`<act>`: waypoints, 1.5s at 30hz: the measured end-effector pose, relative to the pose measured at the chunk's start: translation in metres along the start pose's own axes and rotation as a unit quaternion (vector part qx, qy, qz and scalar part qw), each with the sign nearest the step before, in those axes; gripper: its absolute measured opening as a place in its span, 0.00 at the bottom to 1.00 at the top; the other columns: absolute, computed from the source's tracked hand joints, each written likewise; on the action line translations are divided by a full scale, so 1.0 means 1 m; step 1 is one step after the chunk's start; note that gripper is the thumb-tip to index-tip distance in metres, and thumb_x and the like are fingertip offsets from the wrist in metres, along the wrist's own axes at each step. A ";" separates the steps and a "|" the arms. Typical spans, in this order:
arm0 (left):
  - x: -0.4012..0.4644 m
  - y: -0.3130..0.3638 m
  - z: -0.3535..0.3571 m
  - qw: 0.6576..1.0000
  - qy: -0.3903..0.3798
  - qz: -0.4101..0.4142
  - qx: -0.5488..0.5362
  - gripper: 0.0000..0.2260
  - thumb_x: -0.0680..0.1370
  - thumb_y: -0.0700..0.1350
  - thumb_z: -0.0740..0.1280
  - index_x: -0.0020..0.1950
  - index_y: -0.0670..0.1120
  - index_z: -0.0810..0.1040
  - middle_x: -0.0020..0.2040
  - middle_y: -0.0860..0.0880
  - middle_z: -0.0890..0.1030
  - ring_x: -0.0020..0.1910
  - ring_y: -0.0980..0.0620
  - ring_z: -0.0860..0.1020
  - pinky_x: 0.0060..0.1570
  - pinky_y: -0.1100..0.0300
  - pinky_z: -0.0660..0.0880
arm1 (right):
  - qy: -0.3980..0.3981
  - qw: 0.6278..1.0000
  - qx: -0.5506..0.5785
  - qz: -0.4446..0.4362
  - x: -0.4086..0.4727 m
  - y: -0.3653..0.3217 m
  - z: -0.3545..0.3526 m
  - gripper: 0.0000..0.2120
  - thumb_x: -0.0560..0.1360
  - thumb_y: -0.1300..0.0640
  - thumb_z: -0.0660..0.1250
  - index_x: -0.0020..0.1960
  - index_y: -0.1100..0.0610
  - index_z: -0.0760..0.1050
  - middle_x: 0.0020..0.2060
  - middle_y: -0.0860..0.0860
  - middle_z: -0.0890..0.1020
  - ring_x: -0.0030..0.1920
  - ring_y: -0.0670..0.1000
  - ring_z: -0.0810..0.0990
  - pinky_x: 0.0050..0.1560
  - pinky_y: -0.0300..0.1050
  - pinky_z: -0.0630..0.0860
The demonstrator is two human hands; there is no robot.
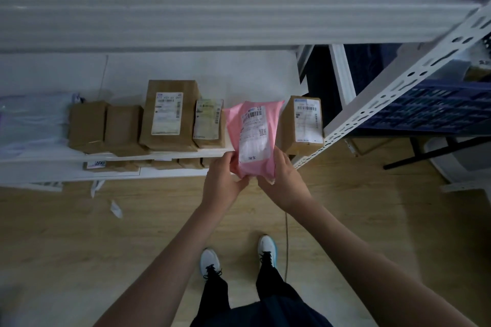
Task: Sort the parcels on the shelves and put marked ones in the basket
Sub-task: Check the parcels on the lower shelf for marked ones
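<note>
Both hands — left hand [222, 180], right hand [283, 180] — pinch the bottom edge of the pink poly mailer [253, 138], held upright over the shelf [53, 158] front; looks light, floppy, slick — better gripped by its sides.

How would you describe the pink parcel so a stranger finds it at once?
Look at the white shelf with the row of brown parcels. In front of its right end, both hands hold the pink parcel upright. It is the only pink, soft one.

Dim, soft overall light, blurred and bowed edges
</note>
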State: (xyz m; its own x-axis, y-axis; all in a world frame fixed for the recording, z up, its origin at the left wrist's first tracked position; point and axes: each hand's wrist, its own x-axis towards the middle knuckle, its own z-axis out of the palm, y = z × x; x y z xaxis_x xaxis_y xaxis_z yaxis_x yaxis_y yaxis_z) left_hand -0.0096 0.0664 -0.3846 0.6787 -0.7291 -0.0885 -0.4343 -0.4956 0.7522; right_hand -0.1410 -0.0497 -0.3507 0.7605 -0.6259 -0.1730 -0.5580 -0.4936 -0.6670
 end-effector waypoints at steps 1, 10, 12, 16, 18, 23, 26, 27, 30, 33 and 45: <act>0.001 -0.004 0.007 1.000 -0.009 -0.009 0.002 0.23 0.68 0.53 0.79 0.59 0.51 0.76 0.44 0.57 0.81 0.42 0.58 0.80 0.42 0.53 0.80 | -0.010 1.000 -0.001 0.009 0.003 0.006 0.007 0.31 0.73 0.55 0.72 0.70 0.59 0.62 0.59 0.55 0.74 0.54 0.59 0.79 0.47 0.59 0.79; 0.041 -0.023 0.051 0.996 -0.007 -0.074 0.054 0.18 0.69 0.51 0.78 0.53 0.49 0.76 0.42 0.55 0.81 0.43 0.53 0.79 0.41 0.51 0.80 | -0.039 0.996 0.020 0.071 0.059 0.033 0.038 0.38 0.74 0.56 0.72 0.76 0.58 0.55 0.65 0.59 0.71 0.58 0.61 0.78 0.52 0.57 0.79; 0.050 -0.024 0.055 0.993 0.004 -0.068 0.097 0.17 0.70 0.53 0.77 0.52 0.50 0.75 0.41 0.57 0.81 0.45 0.51 0.79 0.42 0.52 0.79 | -0.020 0.997 0.017 0.078 0.062 0.037 0.043 0.36 0.75 0.55 0.72 0.76 0.58 0.56 0.65 0.59 0.70 0.57 0.62 0.78 0.49 0.55 0.79; 0.063 -0.022 0.064 0.983 0.002 -0.057 0.174 0.17 0.73 0.52 0.75 0.57 0.50 0.75 0.48 0.54 0.82 0.51 0.48 0.77 0.45 0.52 0.78 | -0.015 0.996 0.020 0.082 0.044 0.043 0.044 0.38 0.75 0.58 0.71 0.78 0.55 0.54 0.71 0.56 0.63 0.54 0.55 0.77 0.53 0.54 0.81; 0.067 -0.020 0.068 0.975 -0.007 -0.037 0.218 0.18 0.74 0.52 0.74 0.59 0.48 0.75 0.52 0.52 0.82 0.53 0.47 0.78 0.47 0.52 0.78 | -0.020 0.997 0.022 0.070 0.030 0.049 0.044 0.39 0.75 0.60 0.71 0.79 0.55 0.53 0.74 0.56 0.60 0.52 0.48 0.73 0.56 0.49 0.80; 0.067 -0.005 0.080 0.956 -0.030 -0.047 0.289 0.20 0.76 0.55 0.70 0.62 0.45 0.74 0.57 0.46 0.79 0.56 0.44 0.77 0.51 0.51 0.76 | -0.037 0.997 0.009 0.072 0.008 0.061 0.034 0.40 0.76 0.56 0.69 0.80 0.52 0.50 0.73 0.54 0.61 0.58 0.51 0.76 0.52 0.46 0.80; 0.058 0.004 0.079 0.954 -0.041 -0.056 0.291 0.17 0.77 0.54 0.68 0.62 0.46 0.73 0.57 0.46 0.78 0.57 0.44 0.75 0.53 0.51 0.74 | -0.049 0.997 -0.004 0.055 0.005 0.062 0.022 0.34 0.76 0.55 0.69 0.78 0.52 0.56 0.70 0.53 0.65 0.59 0.53 0.77 0.50 0.49 0.80; 0.054 0.005 0.076 0.956 -0.044 -0.055 0.285 0.17 0.77 0.54 0.68 0.62 0.47 0.73 0.57 0.47 0.78 0.57 0.44 0.75 0.53 0.51 0.74 | -0.050 0.997 -0.006 0.051 0.005 0.060 0.019 0.33 0.76 0.56 0.69 0.76 0.52 0.58 0.70 0.53 0.66 0.59 0.53 0.77 0.50 0.49 0.80; 0.038 0.003 0.055 0.965 -0.039 -0.064 0.253 0.18 0.78 0.53 0.69 0.64 0.47 0.74 0.60 0.47 0.78 0.60 0.44 0.75 0.56 0.50 0.74 | -0.050 0.998 -0.018 0.043 0.009 0.050 0.017 0.29 0.76 0.55 0.70 0.73 0.52 0.62 0.70 0.52 0.67 0.59 0.54 0.78 0.52 0.52 0.80; 0.023 -0.011 0.023 0.972 -0.024 -0.099 0.213 0.21 0.79 0.53 0.68 0.70 0.47 0.73 0.64 0.48 0.77 0.64 0.44 0.73 0.56 0.48 0.75 | -0.064 0.997 -0.021 0.038 0.014 0.030 0.027 0.29 0.75 0.55 0.70 0.73 0.53 0.63 0.70 0.52 0.68 0.60 0.55 0.78 0.55 0.54 0.79; 0.021 -0.072 -0.058 0.996 -0.064 -0.046 0.027 0.24 0.81 0.50 0.67 0.76 0.48 0.65 0.71 0.50 0.72 0.66 0.49 0.75 0.60 0.50 0.76 | -0.046 0.995 -0.058 0.064 0.031 -0.056 0.074 0.29 0.76 0.53 0.70 0.74 0.53 0.63 0.69 0.52 0.69 0.59 0.54 0.78 0.56 0.55 0.79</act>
State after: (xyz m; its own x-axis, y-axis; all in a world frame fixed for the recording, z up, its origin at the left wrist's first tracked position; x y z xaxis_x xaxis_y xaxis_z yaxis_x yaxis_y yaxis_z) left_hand 0.0705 0.1139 -0.4031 0.6372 -0.7318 -0.2417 -0.4066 -0.5856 0.7012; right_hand -0.0616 0.0033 -0.3726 0.7048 -0.6331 -0.3200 -0.6830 -0.4836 -0.5475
